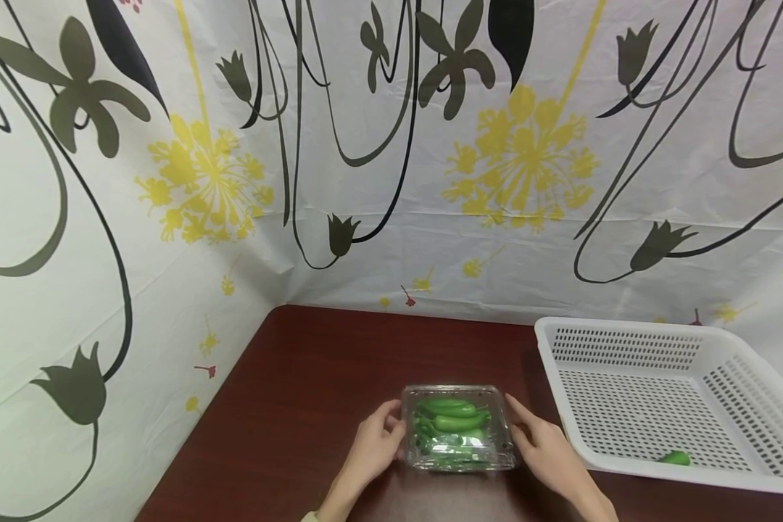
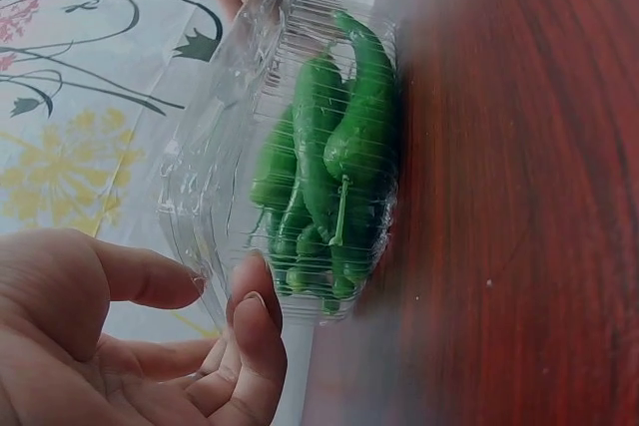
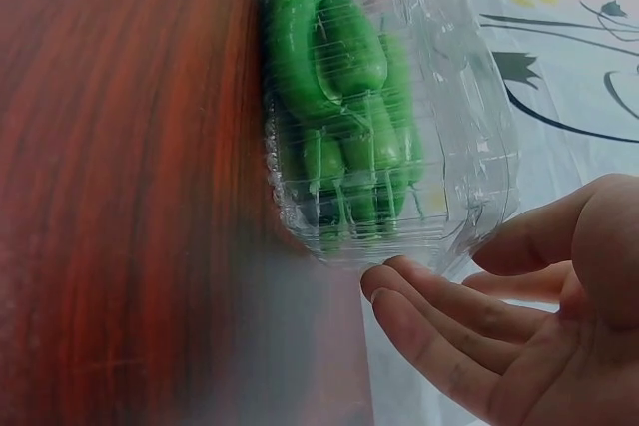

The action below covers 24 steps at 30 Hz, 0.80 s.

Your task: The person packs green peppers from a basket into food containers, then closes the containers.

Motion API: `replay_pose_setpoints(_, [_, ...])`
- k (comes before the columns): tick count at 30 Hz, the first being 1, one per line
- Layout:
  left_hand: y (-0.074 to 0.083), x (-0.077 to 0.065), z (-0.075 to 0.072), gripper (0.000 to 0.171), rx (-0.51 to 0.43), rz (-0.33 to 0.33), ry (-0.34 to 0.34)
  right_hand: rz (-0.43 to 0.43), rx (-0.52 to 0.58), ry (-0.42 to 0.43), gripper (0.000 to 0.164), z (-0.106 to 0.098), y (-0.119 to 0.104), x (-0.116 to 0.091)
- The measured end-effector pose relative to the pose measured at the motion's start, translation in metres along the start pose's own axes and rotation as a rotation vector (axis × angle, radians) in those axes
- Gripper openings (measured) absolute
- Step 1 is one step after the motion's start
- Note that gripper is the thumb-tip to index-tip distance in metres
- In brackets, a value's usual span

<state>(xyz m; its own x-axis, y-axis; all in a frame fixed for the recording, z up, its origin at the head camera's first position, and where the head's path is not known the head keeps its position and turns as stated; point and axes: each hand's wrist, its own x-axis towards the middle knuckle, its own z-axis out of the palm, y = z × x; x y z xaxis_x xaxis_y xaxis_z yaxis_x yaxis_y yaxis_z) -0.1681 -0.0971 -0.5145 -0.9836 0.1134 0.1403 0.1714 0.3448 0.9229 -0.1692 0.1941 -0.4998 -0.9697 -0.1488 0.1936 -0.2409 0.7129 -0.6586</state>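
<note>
A clear plastic clamshell box (image 1: 505, 457) stands on the dark red table, its lid down. Several green peppers (image 1: 457, 422) lie inside, seen through the ribbed walls in both wrist views. My left hand (image 1: 375, 444) holds the box's left side; in the left wrist view the thumb is at the lid's edge and the fingertips (image 2: 255, 291) touch the side wall. At the opposite side, my right hand (image 1: 549, 455) pinches the rim between its thumb (image 3: 514, 246) and fingers. Whether the box's base is lifted off the table cannot be told.
A white perforated plastic basket (image 1: 557, 395) stands to the right of the box, close to my right hand. One green pepper (image 1: 676, 457) lies in it near the front wall. Flower-patterned cloth (image 1: 391, 188) hangs behind and left of the table (image 1: 339, 355).
</note>
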Motion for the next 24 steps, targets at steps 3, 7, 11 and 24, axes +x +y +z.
replay_pose_setpoints(3, [0.0, -0.003, 0.0, 0.045, -0.004, -0.011, -0.008, -0.001, -0.014, 0.0, 0.052, 0.0, 0.0, -0.003])
replay_pose_setpoints(7, [0.001, -0.006, 0.0, 0.045, -0.011, -0.027, -0.02, 0.008, -0.031, -0.01, 0.051, 0.0, -0.001, -0.006])
replay_pose_setpoints(11, [0.002, -0.01, 0.0, 0.043, -0.031, -0.022, -0.02, -0.006, -0.049, 0.006, 0.051, -0.001, -0.002, -0.009])
replay_pose_setpoints(24, [0.004, -0.022, -0.001, 0.039, -0.088, -0.014, -0.046, -0.021, -0.053, 0.022, 0.05, 0.0, 0.0, -0.017])
